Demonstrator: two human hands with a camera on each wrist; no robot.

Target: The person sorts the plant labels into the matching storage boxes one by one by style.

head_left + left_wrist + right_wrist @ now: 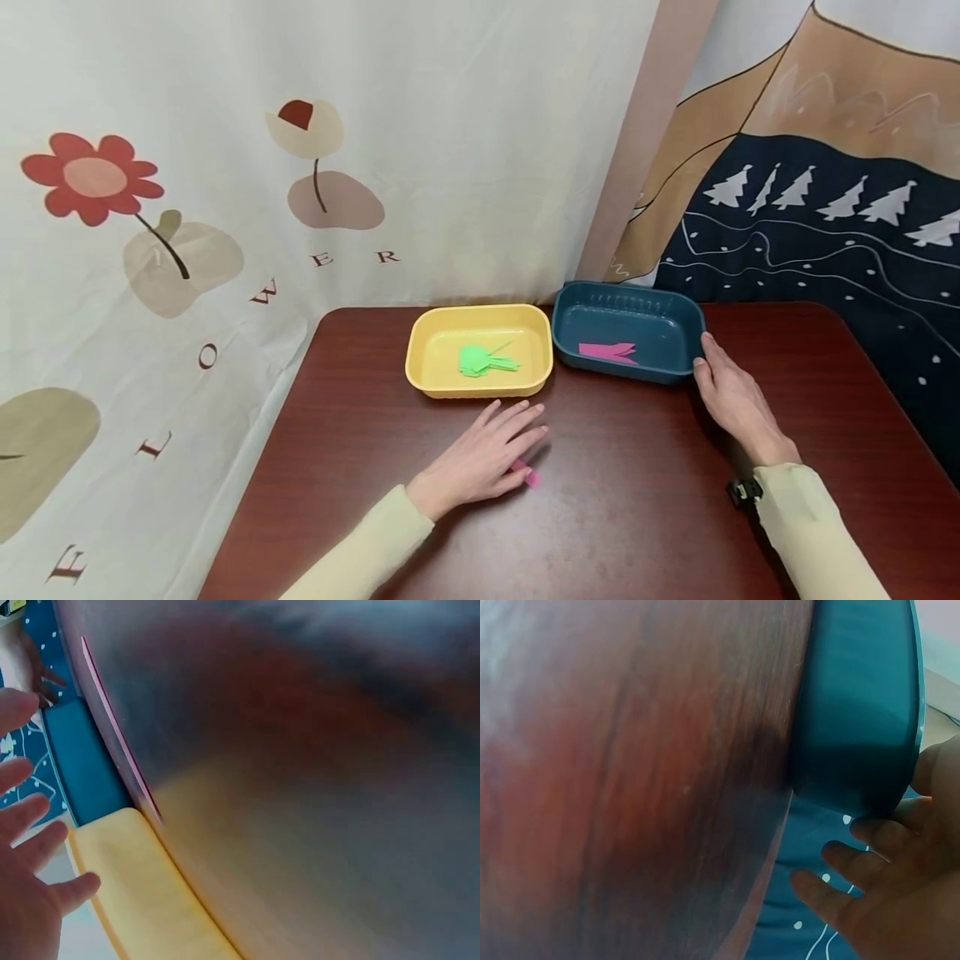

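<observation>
My left hand (483,458) is over the table with its fingers spread, palm down. Under it is a thin pink strip (532,478), partly hidden by the fingers in the head view; the left wrist view shows the strip (120,731) on the table, apart from the left hand (34,862). My right hand (738,404) touches the right end of a dark blue basket (645,373), thumb and forefinger at its rim. In the right wrist view the other fingers of the right hand (900,862) extend loosely beside it. Flat pink pieces (606,350) lie in the basket.
Left of the blue basket stands a yellow basket (480,390) holding bright green pieces (476,360). Both stand near the back edge of the dark wood table (622,483). Behind hangs a printed curtain (480,150). A dark device (744,492) is on my right wrist.
</observation>
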